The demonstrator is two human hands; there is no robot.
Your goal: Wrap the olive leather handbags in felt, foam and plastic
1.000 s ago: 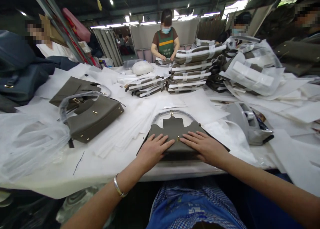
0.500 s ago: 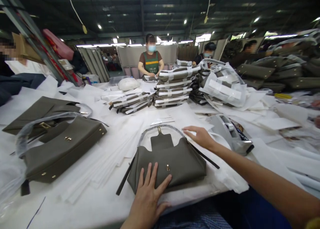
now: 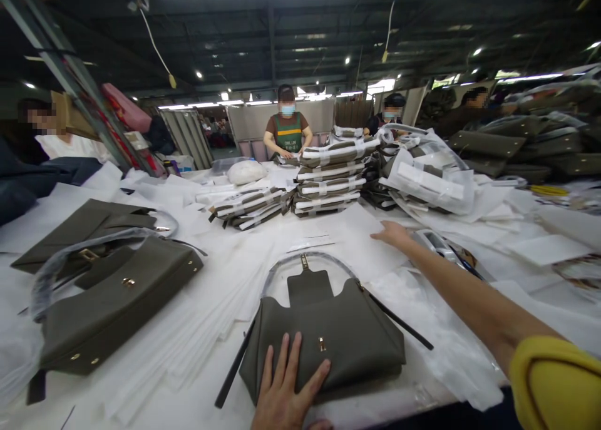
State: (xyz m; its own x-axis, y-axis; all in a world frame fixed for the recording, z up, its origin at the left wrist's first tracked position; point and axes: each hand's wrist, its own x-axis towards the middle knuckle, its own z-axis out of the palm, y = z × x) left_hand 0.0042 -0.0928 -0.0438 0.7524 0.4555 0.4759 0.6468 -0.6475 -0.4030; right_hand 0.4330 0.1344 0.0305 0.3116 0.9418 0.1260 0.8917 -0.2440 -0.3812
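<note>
An olive-grey handbag (image 3: pixel 347 330) lies in front of me, its front flap folded back and its wrapped handle arching away from me. My left hand (image 3: pixel 291 386) rests with spread fingers on the lower left of the bag, near the gold clasp (image 3: pixel 322 343). Beyond the bag's right side, my right hand (image 3: pixel 393 235) has its fingers together at the edge of a thin white sheet (image 3: pixel 359 233). Its fingertips are partly hidden. Dark straps stick out on both sides of the bag.
Two more olive bags (image 3: pixel 122 298) lie at the left. Wrapped bags are stacked (image 3: pixel 328 186) at the centre back, beside a plastic-wrapped bundle (image 3: pixel 427 179). A grey tray with tools (image 3: pixel 436 245) is behind my right forearm. A masked person (image 3: pixel 288 129) stands across the table.
My right hand has moved forward and right, away from the bag's handle, onto the white sheet. My left hand has stayed on the bag. The view has shifted, putting the bag lower in the picture.
</note>
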